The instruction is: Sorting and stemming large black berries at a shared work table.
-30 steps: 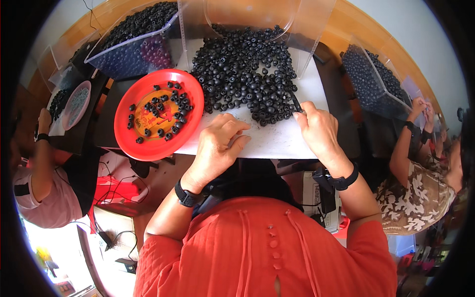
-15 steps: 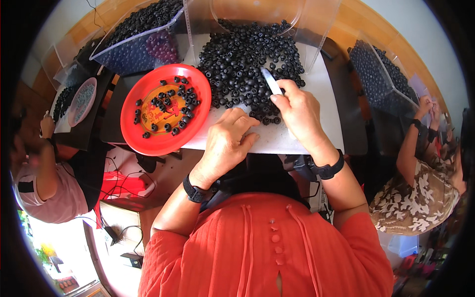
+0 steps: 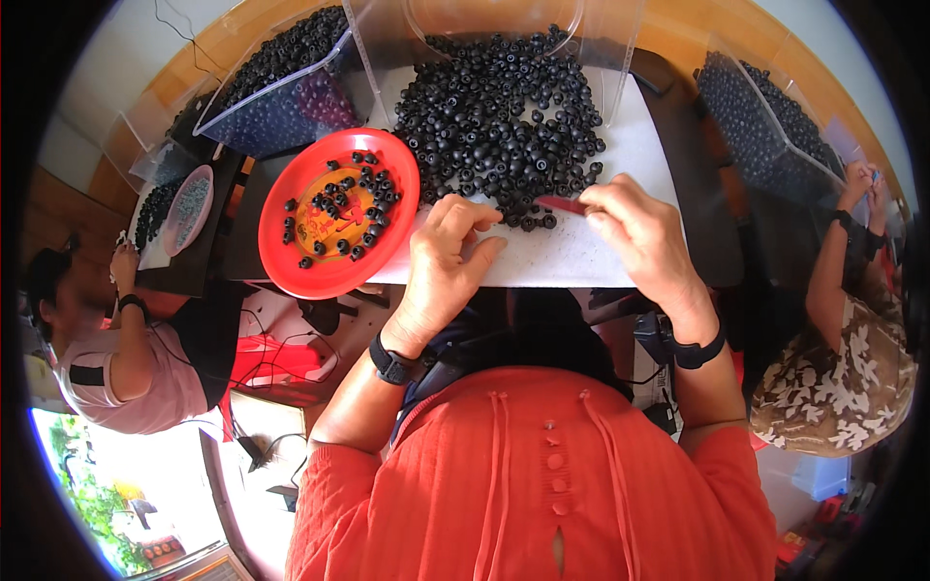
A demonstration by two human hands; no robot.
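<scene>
Head: right fingers [image 3: 599,197] clamped on slim tool [image 3: 560,203]; left fingers [image 3: 469,215] apart by round beads [image 3: 484,145].

The right hand [image 3: 641,232] grips a slim dark-red tool [image 3: 560,204], its tip near the front edge of a heap of small, round black beads [image 3: 504,126] — many showing holes — on a white sheet [image 3: 562,257] over a dark table [image 3: 712,203]. The left hand [image 3: 448,247] curls just beside the heap. Left of it, a round red plate [image 3: 276,208] carries more beads; a clear plastic bin [image 3: 254,131] behind holds others.
</scene>
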